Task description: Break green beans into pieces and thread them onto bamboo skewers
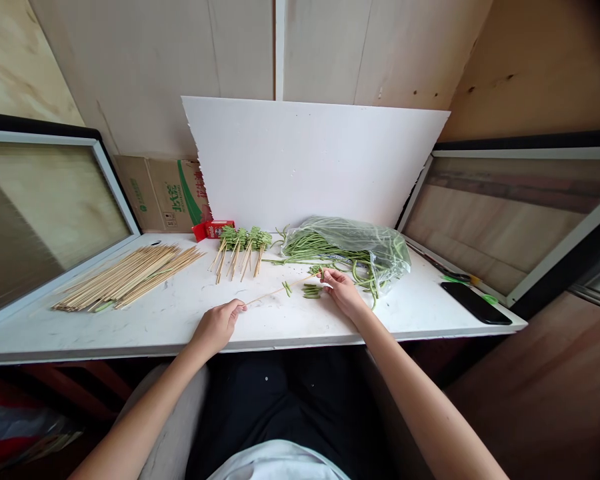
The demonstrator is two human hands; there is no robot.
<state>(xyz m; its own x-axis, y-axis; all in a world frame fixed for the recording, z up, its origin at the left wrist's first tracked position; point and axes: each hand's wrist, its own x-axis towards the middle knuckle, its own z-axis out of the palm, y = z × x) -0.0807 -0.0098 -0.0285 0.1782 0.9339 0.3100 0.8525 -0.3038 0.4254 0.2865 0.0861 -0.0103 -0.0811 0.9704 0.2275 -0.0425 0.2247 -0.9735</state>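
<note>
My left hand [218,325] is closed on the blunt end of a bamboo skewer [270,294], just above the front of the white table. The skewer slants up to the right, toward my right hand [344,292]. There the fingers pinch a short piece of green bean [322,274] at the skewer's far tip; whether the tip has gone through it is too small to tell. Several cut bean pieces [311,291] lie beside my right fingers, and a few loose ones [287,289] rest under the skewer.
Bare skewers [130,275] are piled at the left. Skewered bean bunches [245,239] lie at the back, near a red box [215,229]. Long beans fill a clear plastic bag [390,250]. A black phone [474,303] and scissors [455,274] lie right. A white board [315,167] stands behind.
</note>
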